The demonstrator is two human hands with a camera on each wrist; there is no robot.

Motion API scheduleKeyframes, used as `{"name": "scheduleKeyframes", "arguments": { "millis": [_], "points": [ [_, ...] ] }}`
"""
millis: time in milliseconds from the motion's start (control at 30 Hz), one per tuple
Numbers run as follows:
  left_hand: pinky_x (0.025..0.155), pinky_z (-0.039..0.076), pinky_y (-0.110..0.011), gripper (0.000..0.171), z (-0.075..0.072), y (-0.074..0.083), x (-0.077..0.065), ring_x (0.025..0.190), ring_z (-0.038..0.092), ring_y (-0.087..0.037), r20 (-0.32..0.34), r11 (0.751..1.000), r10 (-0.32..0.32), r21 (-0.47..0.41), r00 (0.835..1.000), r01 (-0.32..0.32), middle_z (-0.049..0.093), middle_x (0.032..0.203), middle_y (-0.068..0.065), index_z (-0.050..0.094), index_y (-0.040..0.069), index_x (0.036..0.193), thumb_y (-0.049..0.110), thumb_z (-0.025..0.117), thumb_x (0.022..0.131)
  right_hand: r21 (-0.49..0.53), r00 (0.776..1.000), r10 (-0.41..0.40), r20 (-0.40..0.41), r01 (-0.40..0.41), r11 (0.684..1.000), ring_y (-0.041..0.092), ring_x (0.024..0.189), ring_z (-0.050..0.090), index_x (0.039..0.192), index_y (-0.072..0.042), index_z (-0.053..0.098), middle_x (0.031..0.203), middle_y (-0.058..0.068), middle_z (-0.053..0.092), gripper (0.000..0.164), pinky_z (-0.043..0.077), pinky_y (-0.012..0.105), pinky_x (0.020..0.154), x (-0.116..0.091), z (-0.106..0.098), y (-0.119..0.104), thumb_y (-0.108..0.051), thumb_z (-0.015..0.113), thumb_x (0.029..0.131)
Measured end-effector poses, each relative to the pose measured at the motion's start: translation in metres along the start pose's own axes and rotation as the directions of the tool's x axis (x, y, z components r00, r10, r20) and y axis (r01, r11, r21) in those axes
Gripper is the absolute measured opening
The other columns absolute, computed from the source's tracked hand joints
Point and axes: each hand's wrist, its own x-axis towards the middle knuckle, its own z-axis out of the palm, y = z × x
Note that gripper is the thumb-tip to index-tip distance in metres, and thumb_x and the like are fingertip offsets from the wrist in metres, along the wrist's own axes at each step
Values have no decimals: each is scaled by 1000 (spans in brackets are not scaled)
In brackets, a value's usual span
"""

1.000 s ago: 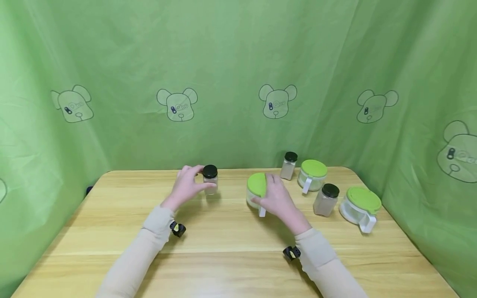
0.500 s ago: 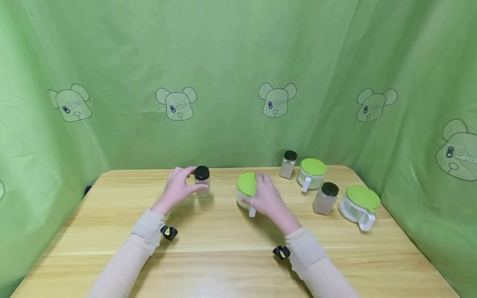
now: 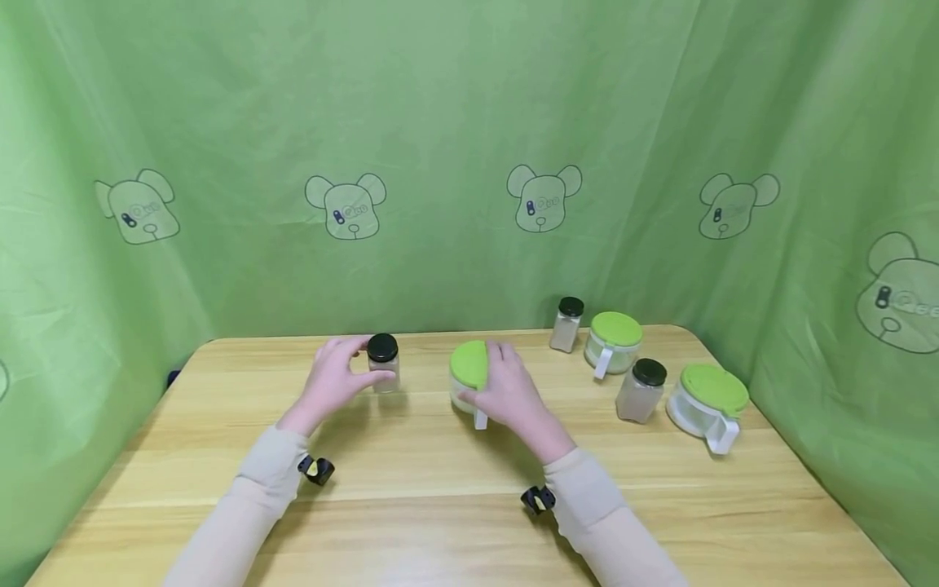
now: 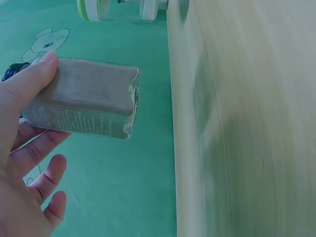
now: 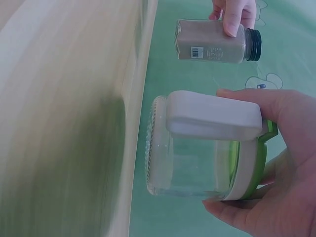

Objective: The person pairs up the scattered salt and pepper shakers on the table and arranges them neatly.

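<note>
My left hand (image 3: 333,381) pinches a square glass spice jar (image 3: 383,350) with a black lid, thumb on one side and fingers on the other. In the left wrist view, grey-brown powder fills this spice jar (image 4: 91,91), and its base hangs off the tabletop. To the right, my right hand (image 3: 509,391) grips a round glass seasoning pot (image 3: 467,365) by its green lid from above. The right wrist view shows the pot's white handle (image 5: 215,114) and see-through body, with its base raised off the wood. Both containers are upright, a short gap between them.
At the right of the wooden table (image 3: 411,522) stand two more spice jars, one at the back (image 3: 566,328) and one nearer (image 3: 639,393). Beside them are two green-lidded pots, a far pot (image 3: 614,334) and a near pot (image 3: 707,395). A green curtain (image 3: 440,269) encloses the table.
Both hands have moved left across the table, carrying the spice jar and the green-lidded pot along. The spice jar also sits slightly lower in view. The containers on the right have stayed put.
</note>
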Motion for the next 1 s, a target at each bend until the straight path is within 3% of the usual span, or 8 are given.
{"name": "scheduleKeyframes", "arguments": {
  "millis": [333, 1000],
  "points": [
    [93, 38, -47, 68, -14, -9, -7, 104, 52, -28, 7, 1000, -13, -20, 1000, 13, 68, 115, -8, 61, 15, 130, 44, 82, 72, 18, 1000, 2, 14, -2, 1000, 40, 125, 49, 146, 6, 32, 138, 27, 46, 102, 44, 51, 106, 1, 9, -16, -40, 84, 71],
    [88, 45, -46, 73, -35, -36, -29, 107, 52, -32, 48, 997, -76, -25, 996, 77, 64, 113, -13, 58, 9, 132, 44, 82, 73, 30, 998, -42, 41, 40, 999, 40, 127, 49, 147, 7, 31, 141, 27, 45, 103, 45, 50, 105, 0, 27, -48, -38, 85, 72]
  ]
}}
